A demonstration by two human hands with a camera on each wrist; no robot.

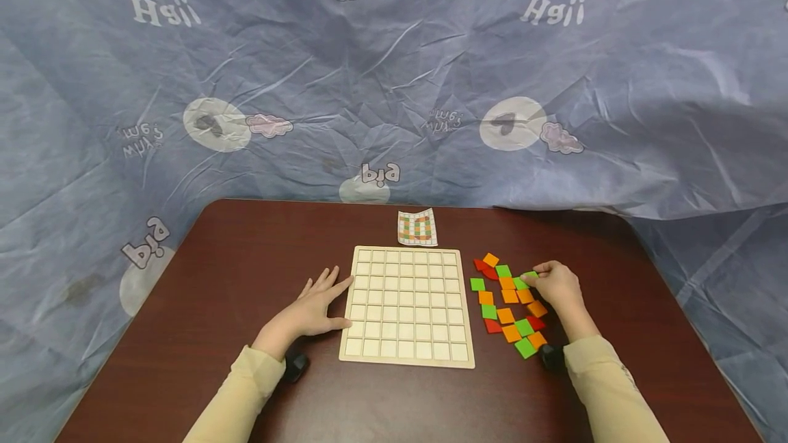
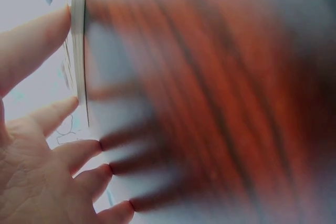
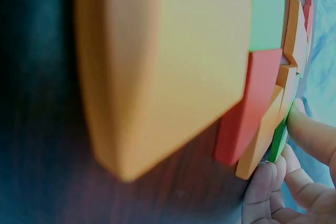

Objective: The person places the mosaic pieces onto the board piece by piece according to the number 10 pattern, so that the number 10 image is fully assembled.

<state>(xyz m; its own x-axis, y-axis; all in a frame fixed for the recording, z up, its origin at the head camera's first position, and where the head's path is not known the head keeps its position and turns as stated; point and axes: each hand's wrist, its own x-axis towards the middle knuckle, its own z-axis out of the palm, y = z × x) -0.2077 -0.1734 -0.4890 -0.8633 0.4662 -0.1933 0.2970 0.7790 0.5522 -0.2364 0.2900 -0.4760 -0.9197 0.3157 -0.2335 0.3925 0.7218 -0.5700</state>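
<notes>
A pale wooden grid board lies flat in the middle of the table, its square cells bare. My left hand rests at its left edge with fingers spread; thumb and index fingertip touch the rim, and the other fingertips meet the tabletop in the left wrist view. To the right of the board is a loose group of green, orange and red square tiles. At the far right of that group my right hand pinches a green tile between thumb and fingers. Another green tile lies just left of it.
Behind the board lies a small paper card with a coloured grid pattern. Nearest the front of the scattered tiles is a green tile. A blue printed cloth hangs behind the dark wooden table.
</notes>
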